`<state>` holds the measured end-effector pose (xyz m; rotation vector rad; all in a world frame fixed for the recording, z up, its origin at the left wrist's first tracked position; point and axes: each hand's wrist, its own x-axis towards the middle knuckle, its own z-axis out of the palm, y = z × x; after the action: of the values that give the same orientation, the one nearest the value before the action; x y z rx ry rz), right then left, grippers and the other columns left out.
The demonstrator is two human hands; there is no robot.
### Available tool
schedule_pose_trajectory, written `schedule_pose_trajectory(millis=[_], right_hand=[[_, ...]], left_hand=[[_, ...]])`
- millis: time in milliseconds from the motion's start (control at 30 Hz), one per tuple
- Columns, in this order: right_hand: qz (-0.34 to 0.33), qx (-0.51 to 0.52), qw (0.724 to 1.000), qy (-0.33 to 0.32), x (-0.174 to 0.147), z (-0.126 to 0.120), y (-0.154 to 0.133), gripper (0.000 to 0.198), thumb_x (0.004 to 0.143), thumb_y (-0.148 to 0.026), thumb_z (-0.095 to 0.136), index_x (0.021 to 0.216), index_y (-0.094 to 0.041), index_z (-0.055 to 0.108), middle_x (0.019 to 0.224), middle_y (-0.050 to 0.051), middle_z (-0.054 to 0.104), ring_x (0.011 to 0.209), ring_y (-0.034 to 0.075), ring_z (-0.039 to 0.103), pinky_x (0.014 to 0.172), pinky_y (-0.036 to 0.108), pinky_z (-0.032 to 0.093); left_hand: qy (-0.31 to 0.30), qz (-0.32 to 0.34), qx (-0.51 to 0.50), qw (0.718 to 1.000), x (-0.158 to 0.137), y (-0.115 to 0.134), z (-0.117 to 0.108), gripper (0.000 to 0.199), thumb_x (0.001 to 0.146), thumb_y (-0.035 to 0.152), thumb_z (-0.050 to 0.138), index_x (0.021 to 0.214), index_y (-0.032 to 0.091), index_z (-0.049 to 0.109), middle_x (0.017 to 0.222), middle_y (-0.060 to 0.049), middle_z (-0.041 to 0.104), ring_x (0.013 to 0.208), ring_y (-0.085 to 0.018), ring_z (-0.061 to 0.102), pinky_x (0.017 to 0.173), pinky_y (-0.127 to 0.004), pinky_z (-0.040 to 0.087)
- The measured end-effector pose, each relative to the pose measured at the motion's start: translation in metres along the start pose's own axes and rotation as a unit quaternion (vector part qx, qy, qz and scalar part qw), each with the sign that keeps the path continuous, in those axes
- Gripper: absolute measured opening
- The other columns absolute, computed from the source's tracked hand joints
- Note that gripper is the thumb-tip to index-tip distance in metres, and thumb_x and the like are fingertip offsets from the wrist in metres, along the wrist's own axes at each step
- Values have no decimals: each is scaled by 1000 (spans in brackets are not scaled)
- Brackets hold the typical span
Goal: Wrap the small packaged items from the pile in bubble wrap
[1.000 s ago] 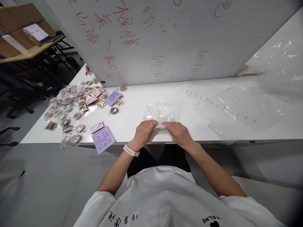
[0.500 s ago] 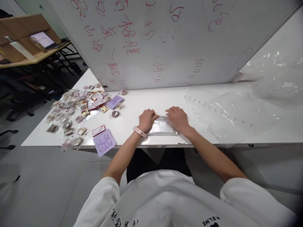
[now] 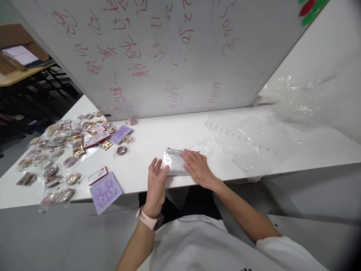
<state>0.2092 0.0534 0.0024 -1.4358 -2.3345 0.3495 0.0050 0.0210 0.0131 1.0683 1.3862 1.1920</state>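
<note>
A silvery package (image 3: pixel 176 161) in clear wrap lies near the table's front edge. Its far side shows a folded rim, and a loose flap of clear wrap (image 3: pixel 205 147) spreads out to its right. My right hand (image 3: pixel 197 165) rests flat across the package's right part, fingers stretched out and covering some of it. At the left end is my left hand (image 3: pixel 156 180), raised with fingers apart; its thumb is close to the package, and I cannot tell whether it touches. A pink-banded watch (image 3: pixel 149 218) circles my left wrist.
On the left are many small wrapped items (image 3: pixel 53 141), gold packets (image 3: pixel 78 145) and red-white boxes (image 3: pixel 98 175). A purple card (image 3: pixel 106 192) overhangs the front edge. Clear plastic sheeting (image 3: pixel 254 139) covers the right side. A whiteboard (image 3: pixel 169 56) stands behind.
My left hand has come off the package's top and drawn back to its left end. The right hand now lies flat on it. A flap of wrap shows at right. The view has shifted.
</note>
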Motion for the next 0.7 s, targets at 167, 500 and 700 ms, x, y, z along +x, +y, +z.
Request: schedule_pose_trajectory(millis=[167,500,700], right_hand=[[25,75,997,1,-1,-7,-7,50,107,-39,26,155,-31,40,158,6,42,141,26,38,112,50,36],[156,453,877,38,-39,-69,6,101,78,-55,78,161,-31,25,156,14,41,138,30,47,107,48,46],[168,509,835,-121,-59,-102,11,34,90,-50,67,107,-22,76,99,4,71,91,19,64,83,32,53]], left_hand=[[-90,-112,-104,984,32,33,17,63,76,46,81,124,12,60,120,-17,70,96,-24,71,82,-35,58],[-223,-25,-80,971,5,45,11,52,74,41,82,119,17,69,108,-10,75,97,-26,70,79,-31,56],[-261,18,-22,965,1,49,34,43,77,41,80,113,19,71,99,-7,75,88,-22,69,77,-29,55]])
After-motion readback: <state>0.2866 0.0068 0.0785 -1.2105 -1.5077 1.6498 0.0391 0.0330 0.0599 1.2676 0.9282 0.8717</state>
